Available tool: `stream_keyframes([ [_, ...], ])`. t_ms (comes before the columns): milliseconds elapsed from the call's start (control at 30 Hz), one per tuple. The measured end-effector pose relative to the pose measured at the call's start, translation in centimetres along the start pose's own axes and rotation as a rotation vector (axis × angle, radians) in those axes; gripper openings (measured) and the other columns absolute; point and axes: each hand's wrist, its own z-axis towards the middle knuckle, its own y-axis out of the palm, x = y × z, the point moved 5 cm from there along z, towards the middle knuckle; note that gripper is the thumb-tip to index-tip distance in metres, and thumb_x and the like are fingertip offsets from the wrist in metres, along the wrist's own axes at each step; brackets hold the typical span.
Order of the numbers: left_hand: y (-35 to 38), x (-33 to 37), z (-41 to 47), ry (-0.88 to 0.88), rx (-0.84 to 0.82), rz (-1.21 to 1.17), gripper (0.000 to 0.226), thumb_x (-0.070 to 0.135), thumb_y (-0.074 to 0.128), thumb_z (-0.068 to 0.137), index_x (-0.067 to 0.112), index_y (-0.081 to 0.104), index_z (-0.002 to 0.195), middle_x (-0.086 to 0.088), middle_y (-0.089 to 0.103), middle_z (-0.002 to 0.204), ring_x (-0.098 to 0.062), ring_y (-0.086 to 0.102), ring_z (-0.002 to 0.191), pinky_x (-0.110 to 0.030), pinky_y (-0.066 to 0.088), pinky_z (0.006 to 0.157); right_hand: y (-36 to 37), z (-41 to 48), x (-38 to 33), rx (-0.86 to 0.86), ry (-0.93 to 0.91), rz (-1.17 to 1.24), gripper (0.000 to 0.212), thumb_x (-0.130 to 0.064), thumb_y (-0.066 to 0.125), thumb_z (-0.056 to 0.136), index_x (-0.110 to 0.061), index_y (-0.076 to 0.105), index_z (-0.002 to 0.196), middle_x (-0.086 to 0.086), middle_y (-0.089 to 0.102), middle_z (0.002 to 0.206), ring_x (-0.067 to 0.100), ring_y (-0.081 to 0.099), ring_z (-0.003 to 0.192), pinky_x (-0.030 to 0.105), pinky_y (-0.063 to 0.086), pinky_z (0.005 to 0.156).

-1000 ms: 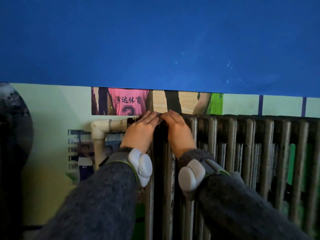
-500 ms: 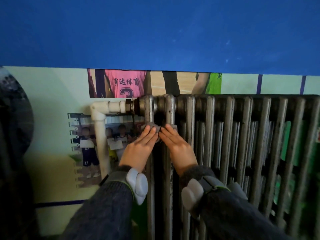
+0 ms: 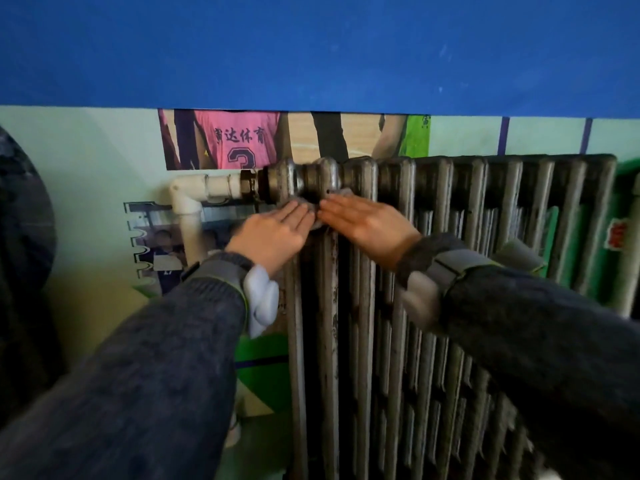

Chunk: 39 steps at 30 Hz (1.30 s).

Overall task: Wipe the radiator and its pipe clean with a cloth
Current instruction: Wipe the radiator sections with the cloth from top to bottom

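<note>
A dark grey cast-iron radiator (image 3: 450, 209) with many vertical columns stands against the wall. A white pipe (image 3: 211, 185) joins its top left end through a brass fitting and bends downward. A small grey cloth (image 3: 313, 209) lies against the leftmost columns just below the top. My left hand (image 3: 273, 233) and my right hand (image 3: 367, 223) press flat on the cloth, fingers extended, fingertips nearly touching. Most of the cloth is hidden under the fingers.
The wall is blue above and pale green below, with sports photos (image 3: 239, 140) pasted behind the radiator. A dark rounded shape (image 3: 20, 237) fills the left edge. Green wall panels (image 3: 623, 237) show at the radiator's right end.
Both hands slid from the radiator's top edge down its leftmost columns with the cloth beneath them. The view has shifted, so the radiator's top sits higher above the hands.
</note>
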Motion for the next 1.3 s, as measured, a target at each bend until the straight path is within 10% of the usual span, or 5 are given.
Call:
stream_keyframes([
  [333,3.9,2.2,-2.3,-0.122,0.029,-0.046,0.044,0.000,0.032,0.065,-0.005,0.074,0.079,-0.017,0.073,0.082,-0.027,0.072,0.076,-0.027,0.051,0.039,3.3,-2.6,-3.5,0.078,0.332,0.082,0.047,-0.002,0.033,0.069,-0.001,0.072,0.094,0.011,0.071,0.101,0.025,0.068,0.093,0.028,0.054,0.074],
  [867,3.8,8.6,-8.5,0.091,-0.125,-0.214,0.042,0.009,0.034,0.073,0.003,0.075,0.080,-0.008,0.072,0.074,-0.018,0.069,0.061,-0.021,0.049,0.040,3.9,-9.4,-9.8,-0.125,0.125,0.168,0.039,-0.011,0.035,0.087,-0.008,0.074,0.095,0.007,0.072,0.097,0.022,0.069,0.089,0.033,0.046,0.087],
  [1000,2.4,4.5,-6.3,-0.068,0.043,-0.154,0.041,0.007,0.037,0.075,0.003,0.069,0.101,-0.011,0.067,0.093,-0.024,0.055,0.087,-0.036,0.042,0.070,2.2,-5.9,-6.5,-0.051,0.267,0.173,0.039,-0.012,0.039,0.080,-0.004,0.071,0.102,0.011,0.070,0.103,0.026,0.067,0.094,0.033,0.051,0.083],
  [1300,4.4,2.0,-4.4,-0.386,0.086,-0.131,0.043,0.005,0.034,0.073,-0.002,0.070,0.094,-0.016,0.063,0.079,-0.026,0.034,0.080,-0.028,0.049,0.042,3.7,-2.4,-4.0,0.091,0.557,0.171,0.042,-0.012,0.035,0.076,0.001,0.070,0.095,0.014,0.067,0.095,0.026,0.051,0.097,0.034,0.056,0.070],
])
